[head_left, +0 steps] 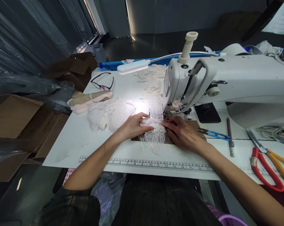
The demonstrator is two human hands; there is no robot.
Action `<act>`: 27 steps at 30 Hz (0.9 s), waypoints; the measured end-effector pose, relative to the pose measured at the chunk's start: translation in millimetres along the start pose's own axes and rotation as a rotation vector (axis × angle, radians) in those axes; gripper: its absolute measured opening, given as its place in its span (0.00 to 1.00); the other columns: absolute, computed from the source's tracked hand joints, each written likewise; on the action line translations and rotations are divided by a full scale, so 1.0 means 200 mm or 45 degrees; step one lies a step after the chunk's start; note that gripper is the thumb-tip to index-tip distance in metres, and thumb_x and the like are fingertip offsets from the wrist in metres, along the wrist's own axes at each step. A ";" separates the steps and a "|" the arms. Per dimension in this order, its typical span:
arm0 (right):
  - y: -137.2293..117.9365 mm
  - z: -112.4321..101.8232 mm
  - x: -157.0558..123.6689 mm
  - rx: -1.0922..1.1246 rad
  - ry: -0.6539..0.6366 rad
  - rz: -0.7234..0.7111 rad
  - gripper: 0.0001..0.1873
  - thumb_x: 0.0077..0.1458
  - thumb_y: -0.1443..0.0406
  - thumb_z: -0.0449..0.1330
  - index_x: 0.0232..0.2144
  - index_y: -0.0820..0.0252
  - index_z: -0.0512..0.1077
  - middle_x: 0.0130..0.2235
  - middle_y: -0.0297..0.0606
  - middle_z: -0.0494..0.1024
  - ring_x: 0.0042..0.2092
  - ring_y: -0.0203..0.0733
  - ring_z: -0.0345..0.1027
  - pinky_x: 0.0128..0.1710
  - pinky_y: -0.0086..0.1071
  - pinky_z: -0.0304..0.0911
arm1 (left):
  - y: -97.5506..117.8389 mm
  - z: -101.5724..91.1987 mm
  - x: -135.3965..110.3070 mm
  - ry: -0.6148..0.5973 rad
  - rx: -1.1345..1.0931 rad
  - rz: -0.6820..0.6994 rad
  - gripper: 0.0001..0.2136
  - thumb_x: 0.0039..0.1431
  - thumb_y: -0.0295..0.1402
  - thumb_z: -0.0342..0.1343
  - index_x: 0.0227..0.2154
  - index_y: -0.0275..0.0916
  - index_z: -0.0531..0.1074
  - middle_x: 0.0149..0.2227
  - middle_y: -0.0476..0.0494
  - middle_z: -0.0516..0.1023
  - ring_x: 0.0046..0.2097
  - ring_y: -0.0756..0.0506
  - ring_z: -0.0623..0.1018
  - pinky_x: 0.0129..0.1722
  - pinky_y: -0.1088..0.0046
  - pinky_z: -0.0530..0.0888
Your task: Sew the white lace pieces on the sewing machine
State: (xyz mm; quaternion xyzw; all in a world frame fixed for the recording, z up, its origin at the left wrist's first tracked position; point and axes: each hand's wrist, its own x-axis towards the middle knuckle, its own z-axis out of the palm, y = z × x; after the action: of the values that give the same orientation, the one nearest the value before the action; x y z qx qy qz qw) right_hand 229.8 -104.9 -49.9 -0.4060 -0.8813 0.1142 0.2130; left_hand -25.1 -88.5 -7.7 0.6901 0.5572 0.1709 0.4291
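Lace was found on a brown sheet on the table, just beside the needle area of the sewing machine, with its fringe turned toward the wearer. It was placed between the left hand and the right hand.

The band of the lace was touched by the left hand, whose thumb and forefinger were seen well parted, with part of the band lying between them; no pinch was shown. The lace's right edge was met by the fingertips of the right hand; its fingers were bent, and whether anything was gripped beneath them could not be told.

A lace heap was noted to the left, near a fabric roll and glasses. The work was lit by a lamp. To the right, blue snips and scissors were laid, the latter with one red and one yellow handle. A ruler scale was marked along the near edge.
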 end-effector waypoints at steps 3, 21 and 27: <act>0.01 0.02 -0.01 0.026 0.046 0.004 0.20 0.65 0.64 0.50 0.55 0.58 0.72 0.46 0.51 0.71 0.47 0.52 0.67 0.46 0.50 0.71 | -0.03 0.01 0.01 0.024 0.129 0.090 0.26 0.56 0.46 0.64 0.54 0.39 0.70 0.31 0.48 0.77 0.32 0.45 0.79 0.31 0.70 0.73; -0.04 0.00 -0.05 0.146 0.102 0.021 0.21 0.64 0.68 0.50 0.58 0.59 0.70 0.47 0.49 0.71 0.50 0.51 0.64 0.52 0.49 0.66 | 0.01 0.02 -0.01 -0.004 0.173 0.026 0.30 0.54 0.47 0.65 0.57 0.40 0.69 0.33 0.45 0.77 0.31 0.45 0.77 0.28 0.70 0.72; -0.03 -0.04 -0.10 0.206 -0.032 -0.059 0.17 0.60 0.67 0.57 0.49 0.53 0.77 0.48 0.46 0.73 0.53 0.53 0.64 0.53 0.54 0.64 | -0.03 0.04 0.01 0.036 0.138 0.035 0.30 0.53 0.47 0.66 0.56 0.40 0.70 0.29 0.47 0.75 0.30 0.46 0.76 0.27 0.71 0.72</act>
State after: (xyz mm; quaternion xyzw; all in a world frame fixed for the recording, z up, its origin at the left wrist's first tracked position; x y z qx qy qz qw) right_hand 240.7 -124.1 -45.7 -0.3656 -0.8809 0.1853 0.2365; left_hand -23.0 -90.1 -16.4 0.7175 0.5621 0.1562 0.3806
